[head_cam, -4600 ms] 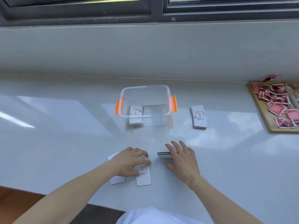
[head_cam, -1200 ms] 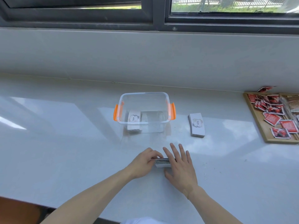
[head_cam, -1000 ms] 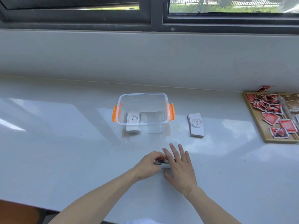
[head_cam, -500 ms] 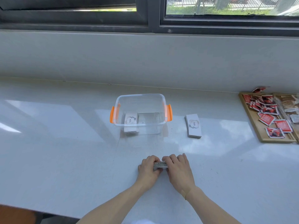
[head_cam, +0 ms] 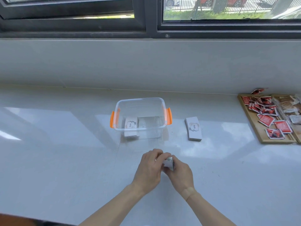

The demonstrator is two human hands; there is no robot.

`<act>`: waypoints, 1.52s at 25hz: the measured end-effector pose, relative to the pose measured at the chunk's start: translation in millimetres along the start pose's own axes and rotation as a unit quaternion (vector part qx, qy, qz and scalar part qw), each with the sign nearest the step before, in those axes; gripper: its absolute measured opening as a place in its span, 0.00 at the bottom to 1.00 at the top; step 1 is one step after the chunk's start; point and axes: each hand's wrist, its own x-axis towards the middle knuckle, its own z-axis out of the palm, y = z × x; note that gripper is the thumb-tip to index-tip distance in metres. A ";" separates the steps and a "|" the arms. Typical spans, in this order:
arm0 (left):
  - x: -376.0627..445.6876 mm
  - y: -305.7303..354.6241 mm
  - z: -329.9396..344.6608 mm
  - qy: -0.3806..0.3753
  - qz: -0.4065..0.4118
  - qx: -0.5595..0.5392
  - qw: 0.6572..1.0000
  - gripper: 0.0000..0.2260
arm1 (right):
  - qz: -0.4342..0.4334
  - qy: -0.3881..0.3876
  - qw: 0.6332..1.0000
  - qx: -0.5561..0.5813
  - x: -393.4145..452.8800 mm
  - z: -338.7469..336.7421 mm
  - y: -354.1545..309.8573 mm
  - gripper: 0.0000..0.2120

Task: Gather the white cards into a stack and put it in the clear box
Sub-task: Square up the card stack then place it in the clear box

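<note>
Together, the left hand and the right hand closed around a small stack of white cards, lifted on edge just above the white counter so that its thin grey side faced upward. The left hand's fingers curled over the top and near face of the stack, while the right hand gripped it from the other side, thumb and fingers wrapped around the lower part; both hands were clenched on the cards and touching each other. Beyond them, well apart from the hands, stood the clear box with orange latches on its two short sides, its top open. Inside it, against the left end, a pile of white cards already lay flat, the top one printed with the word "love". To the right of the box, near it but not touching, another pile of the same cards rested on the counter, face up. At the far right edge sat a wooden tray scattered with red sachets and a few paler packets. A dark-framed window ran along the wall behind the counter.
</note>
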 end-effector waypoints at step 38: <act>215.3 19.2 100.1 -0.112 -0.402 -0.303 0.857 0.19 | 0.155 0.100 0.972 0.142 167.2 -117.8 53.8 0.15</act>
